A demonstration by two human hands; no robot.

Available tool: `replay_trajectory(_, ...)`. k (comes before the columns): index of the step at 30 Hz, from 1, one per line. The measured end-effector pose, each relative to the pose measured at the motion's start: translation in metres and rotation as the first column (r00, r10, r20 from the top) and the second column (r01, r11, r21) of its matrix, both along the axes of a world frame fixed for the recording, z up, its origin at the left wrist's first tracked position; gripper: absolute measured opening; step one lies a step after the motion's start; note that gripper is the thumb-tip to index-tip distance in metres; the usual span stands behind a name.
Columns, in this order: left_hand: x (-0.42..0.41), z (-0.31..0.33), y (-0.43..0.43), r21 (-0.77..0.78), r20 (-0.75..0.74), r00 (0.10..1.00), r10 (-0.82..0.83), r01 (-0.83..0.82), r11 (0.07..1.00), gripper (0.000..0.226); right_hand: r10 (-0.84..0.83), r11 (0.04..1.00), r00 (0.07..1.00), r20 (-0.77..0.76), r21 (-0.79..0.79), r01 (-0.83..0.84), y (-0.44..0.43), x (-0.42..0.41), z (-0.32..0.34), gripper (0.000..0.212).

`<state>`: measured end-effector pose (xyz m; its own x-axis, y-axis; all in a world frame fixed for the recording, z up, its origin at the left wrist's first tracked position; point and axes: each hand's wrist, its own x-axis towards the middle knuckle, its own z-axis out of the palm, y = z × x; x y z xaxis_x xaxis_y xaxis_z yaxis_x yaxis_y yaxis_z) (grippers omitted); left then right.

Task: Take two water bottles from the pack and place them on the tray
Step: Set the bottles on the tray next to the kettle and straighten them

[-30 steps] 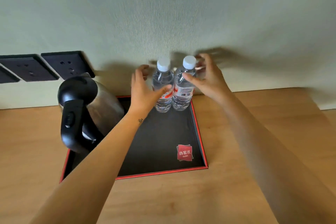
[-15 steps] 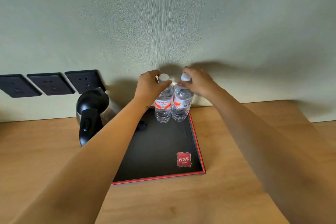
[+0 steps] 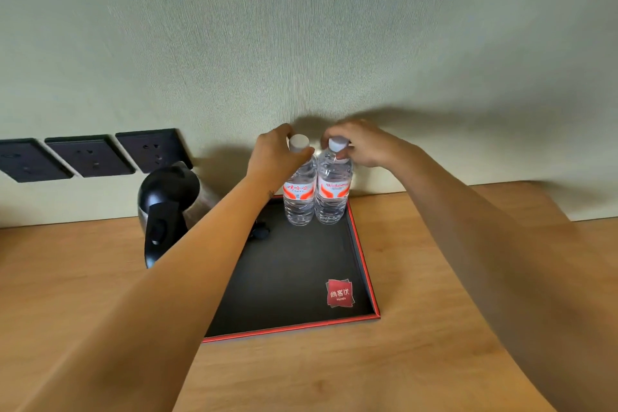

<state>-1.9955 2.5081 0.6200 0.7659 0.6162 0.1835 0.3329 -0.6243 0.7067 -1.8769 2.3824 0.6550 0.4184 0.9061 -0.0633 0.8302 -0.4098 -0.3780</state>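
Note:
Two clear water bottles with white caps and red-and-white labels stand upright side by side at the far right corner of a black tray with a red rim. My left hand grips the neck of the left bottle just under its cap. My right hand holds the neck of the right bottle, fingers curled round the cap. Both bottles rest on the tray floor, touching each other. No pack of bottles is in view.
A steel kettle with a black lid and handle stands at the tray's far left, partly behind my left forearm. A red logo card lies near the tray's front right corner. Three dark wall sockets sit on the wall above the wooden desk.
My hands moved from the bottles' bodies up to their necks and caps. The camera pulled back and tilted, so the tray and kettle look farther away. The bottles stayed in place.

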Motion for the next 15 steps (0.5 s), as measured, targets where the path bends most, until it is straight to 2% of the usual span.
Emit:
replay_trajectory(4,0.0,0.001,0.0,0.0,0.013,0.999,-0.034,0.034,0.999,0.033,-0.055,0.996,0.997,0.051,0.073,0.051,-0.001,-0.003,-0.005,0.034)
replay_trajectory(7,-0.001,0.0,0.0,0.009,0.012,1.0,-0.026,0.026,1.0,0.036,-0.204,0.96,0.971,0.126,0.221,0.174,-0.001,-0.009,-0.014,0.038)
replay_trajectory(9,-0.001,0.0,-0.001,0.009,0.044,0.999,-0.03,0.029,1.0,0.033,-0.265,0.939,0.953,0.145,0.265,0.221,0.001,-0.011,-0.018,0.036)
replay_trajectory(11,0.0,0.0,-0.002,0.009,0.074,0.997,-0.03,0.03,1.0,0.028,-0.23,0.948,0.964,0.135,0.254,0.191,0.002,-0.009,-0.018,0.033)
replay_trajectory(15,0.002,0.0,0.0,-0.017,0.095,0.995,0.013,-0.012,1.0,0.025,-0.039,0.989,0.991,0.124,0.145,0.02,-0.004,0.0,-0.011,0.021)
